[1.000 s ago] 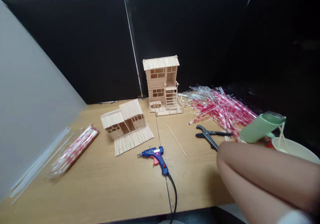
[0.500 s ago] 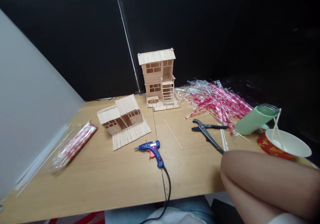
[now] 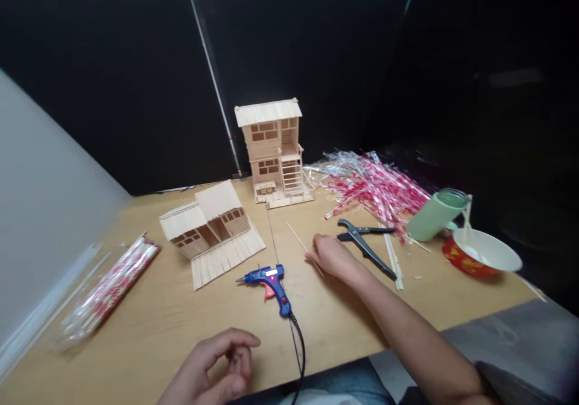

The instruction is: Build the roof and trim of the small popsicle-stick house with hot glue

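My right hand point(image 3: 333, 256) is closed over the lower part of a thin wooden stick point(image 3: 295, 236), which lies on the table with its far end showing. The fingertips are partly hidden. At the table's front edge my left hand point(image 3: 226, 360) hangs with loosely curled fingers apart and nothing in them. Between the hands lies a blue glue gun point(image 3: 271, 284), its nozzle pointing left. Black pliers-like cutters point(image 3: 365, 245) rest just right of my right hand.
Two stick-built model houses, one low point(image 3: 210, 230) and one two-storey point(image 3: 271, 151), stand behind. Red-and-clear wrappers point(image 3: 380, 184) are piled at back right, near a tilted green cup point(image 3: 434, 216) and a red-and-white bowl point(image 3: 470, 266). A chopstick pack point(image 3: 111, 284) lies left.
My right arm has come in from the right, and the hand is now on the stick. My left hand has entered from below. The view has shifted slightly.
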`<action>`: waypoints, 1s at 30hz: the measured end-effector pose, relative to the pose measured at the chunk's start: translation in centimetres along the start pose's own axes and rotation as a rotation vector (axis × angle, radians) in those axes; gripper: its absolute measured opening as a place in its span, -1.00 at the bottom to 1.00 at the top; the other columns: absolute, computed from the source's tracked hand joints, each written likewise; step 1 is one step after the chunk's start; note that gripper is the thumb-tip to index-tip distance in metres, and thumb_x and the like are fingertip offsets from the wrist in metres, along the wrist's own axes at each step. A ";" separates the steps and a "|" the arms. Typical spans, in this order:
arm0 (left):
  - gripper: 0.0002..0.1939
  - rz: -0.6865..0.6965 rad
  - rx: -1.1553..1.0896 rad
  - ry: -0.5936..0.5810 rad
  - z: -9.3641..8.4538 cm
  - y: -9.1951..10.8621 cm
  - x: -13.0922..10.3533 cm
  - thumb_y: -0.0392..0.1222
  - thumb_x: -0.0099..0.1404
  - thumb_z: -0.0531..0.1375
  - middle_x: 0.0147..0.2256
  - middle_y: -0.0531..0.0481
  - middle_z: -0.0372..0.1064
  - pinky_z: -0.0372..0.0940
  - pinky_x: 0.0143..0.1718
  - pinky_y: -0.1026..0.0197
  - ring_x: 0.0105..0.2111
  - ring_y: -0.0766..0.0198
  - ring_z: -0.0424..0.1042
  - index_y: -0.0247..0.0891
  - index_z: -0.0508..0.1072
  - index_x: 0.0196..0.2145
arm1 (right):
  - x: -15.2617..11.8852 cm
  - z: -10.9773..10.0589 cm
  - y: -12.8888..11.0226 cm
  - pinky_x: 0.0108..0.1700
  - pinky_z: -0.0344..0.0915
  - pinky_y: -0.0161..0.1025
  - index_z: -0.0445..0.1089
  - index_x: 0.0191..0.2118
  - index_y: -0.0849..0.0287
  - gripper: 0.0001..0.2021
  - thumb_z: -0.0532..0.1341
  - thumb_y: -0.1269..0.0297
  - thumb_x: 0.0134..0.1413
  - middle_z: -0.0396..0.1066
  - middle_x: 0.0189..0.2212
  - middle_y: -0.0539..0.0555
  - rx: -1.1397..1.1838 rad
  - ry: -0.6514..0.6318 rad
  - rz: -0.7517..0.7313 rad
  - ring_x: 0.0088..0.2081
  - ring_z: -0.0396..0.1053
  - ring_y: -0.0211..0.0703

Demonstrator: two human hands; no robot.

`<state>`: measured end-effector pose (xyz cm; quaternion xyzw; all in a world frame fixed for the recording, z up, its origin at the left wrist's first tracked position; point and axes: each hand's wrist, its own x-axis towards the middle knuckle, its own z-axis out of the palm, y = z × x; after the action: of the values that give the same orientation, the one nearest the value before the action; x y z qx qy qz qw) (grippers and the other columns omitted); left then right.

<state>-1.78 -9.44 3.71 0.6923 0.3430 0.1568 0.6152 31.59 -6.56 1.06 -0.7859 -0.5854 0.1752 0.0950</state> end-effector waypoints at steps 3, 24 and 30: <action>-0.64 0.004 0.057 0.212 -1.6 -1.1 0.8 0.11 0.27 0.19 -0.40 -0.04 0.40 0.30 -0.28 0.21 -0.36 0.21 0.38 -0.20 0.51 -0.15 | 1.9 1.6 0.4 -0.16 0.29 -0.16 0.45 -0.13 0.45 -0.77 0.21 0.42 0.12 0.50 -0.21 0.48 -0.060 -0.026 0.025 -0.15 0.50 0.16; -0.49 -0.097 0.482 0.819 -11.1 -9.7 7.8 -0.04 0.25 0.15 0.04 -0.34 0.40 0.26 0.10 -0.08 0.03 -0.05 0.41 -0.41 0.35 0.07 | 10.7 6.8 -9.0 -0.07 0.46 -0.19 0.27 -0.39 0.15 -0.92 0.10 0.32 0.11 0.50 -0.20 0.21 1.350 -0.262 0.067 -0.22 0.50 -0.17; -0.46 -0.118 0.363 0.804 -11.9 -10.0 7.0 0.03 0.21 0.19 0.02 -0.31 0.41 0.31 0.06 -0.05 0.01 -0.02 0.43 -0.36 0.35 0.06 | 10.3 6.8 -9.0 -0.05 0.45 -0.20 0.28 -0.38 0.16 -0.93 0.12 0.34 0.11 0.49 -0.19 0.19 1.428 -0.321 0.106 -0.22 0.50 -0.19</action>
<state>-7.21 4.15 -5.03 0.6523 0.6160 0.3153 0.3091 23.58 5.51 -3.64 -0.5245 -0.2964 0.6312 0.4886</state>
